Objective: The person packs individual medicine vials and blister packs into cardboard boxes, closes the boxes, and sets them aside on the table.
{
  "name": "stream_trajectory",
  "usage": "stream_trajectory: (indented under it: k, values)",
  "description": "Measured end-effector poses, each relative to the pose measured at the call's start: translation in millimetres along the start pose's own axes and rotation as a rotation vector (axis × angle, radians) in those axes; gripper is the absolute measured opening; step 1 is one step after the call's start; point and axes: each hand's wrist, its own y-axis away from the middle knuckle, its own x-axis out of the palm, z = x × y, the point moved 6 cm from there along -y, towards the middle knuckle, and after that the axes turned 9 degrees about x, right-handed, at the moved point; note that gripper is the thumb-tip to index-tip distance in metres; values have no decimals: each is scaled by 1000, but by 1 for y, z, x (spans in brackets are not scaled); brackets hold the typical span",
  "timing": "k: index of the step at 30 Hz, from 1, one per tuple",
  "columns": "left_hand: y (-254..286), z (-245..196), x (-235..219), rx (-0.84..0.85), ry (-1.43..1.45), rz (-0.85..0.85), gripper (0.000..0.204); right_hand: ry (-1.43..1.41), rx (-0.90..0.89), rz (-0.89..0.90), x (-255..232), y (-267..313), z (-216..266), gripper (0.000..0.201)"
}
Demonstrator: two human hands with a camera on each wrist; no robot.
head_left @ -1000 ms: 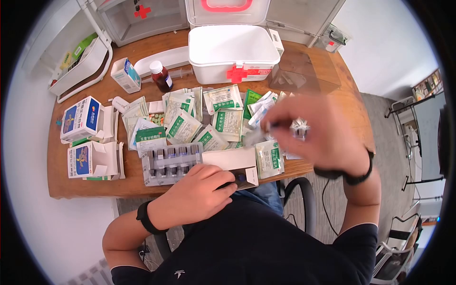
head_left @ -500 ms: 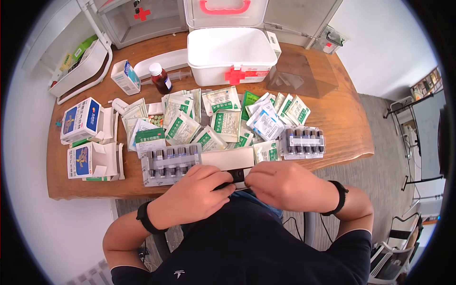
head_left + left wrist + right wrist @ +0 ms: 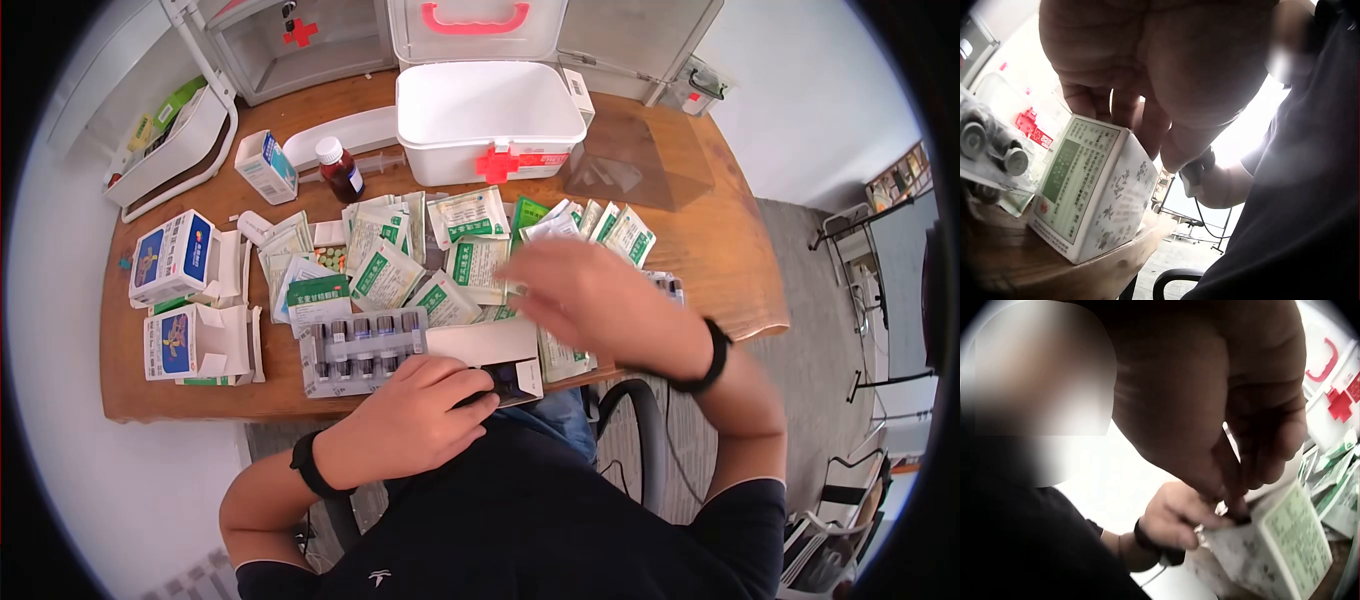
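Note:
The left hand (image 3: pixel 420 412) grips a white carton (image 3: pixel 480 342) at the table's front edge, its flap up and dark items (image 3: pixel 508 378) inside. In the left wrist view, that hand (image 3: pixel 1160 62) has its fingers over the top of the carton (image 3: pixel 1075 187), which has a green printed panel. Blurred in the head view, the right hand (image 3: pixel 600 300) hovers above sachets, right of the carton. The right wrist view has its bent fingers close over the carton (image 3: pixel 1294 544); whether they hold anything cannot be told. A vial tray (image 3: pixel 365 350) lies left of the carton.
Behind the sachets (image 3: pixel 385 275) stand an open white case (image 3: pixel 440 150), a brown bottle (image 3: pixel 342 175) and an upright box (image 3: pixel 268 168). Two blue-and-white boxes (image 3: pixel 172 258) are at the left. A second vial tray (image 3: pixel 665 285) is partly hidden behind the right hand.
The right hand came down from the right to the carton's opening, then rose away up and to the right. The left hand has kept its hold on the carton.

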Motion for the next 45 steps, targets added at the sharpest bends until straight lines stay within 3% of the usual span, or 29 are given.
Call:
stream_trajectory:
  k: [3,7,9,13,15,16,19,21,24,25,27,28,29,32,36,38,45]
  values:
    - [-2,1,1,-9,-1,37,39,80,-55,-152,9,-43,-37,39]
    - [-1,0,0,-18,-2,34,39,245,-65,-139,33,-76,-63,40]
    - [-1,-2,-1,-27,-7,31,39,395,-23,14,43,-79,-72,31]
    - [1,-2,1,-11,-3,17,40,524,-134,-98,41,-73,-70,11]
    - [0,-2,2,-2,-5,15,40,414,57,-1,34,-73,-78,12]
    - [0,-2,1,2,-4,12,40,418,59,0,28,-71,-75,12]
    - [1,-2,2,-4,1,21,41,260,138,-117,-7,-59,-68,10]
    - [1,-2,1,6,6,13,41,134,311,-153,-34,-47,-69,10]
    - [1,-2,1,13,1,19,41,258,256,-245,-49,-32,-63,12]
    - [0,-2,1,18,1,20,41,260,259,-248,-45,-29,-69,12]
    - [0,-1,2,11,4,30,42,407,112,-74,-20,-24,-73,14]
    - [-1,-2,1,17,3,32,42,412,233,145,-8,-21,-82,16]
    - [-2,-2,1,9,1,36,42,413,236,142,-4,-25,-83,16]
    - [-2,-3,1,-6,1,47,42,299,191,-118,2,-52,-78,18]
    - [-2,-3,0,-20,-3,65,43,399,110,-88,40,-87,-89,15]
    - [-2,-3,0,-19,0,65,44,460,165,79,50,-97,-88,12]
    - [-2,-3,0,-21,14,62,44,501,148,-2,34,-99,-80,15]
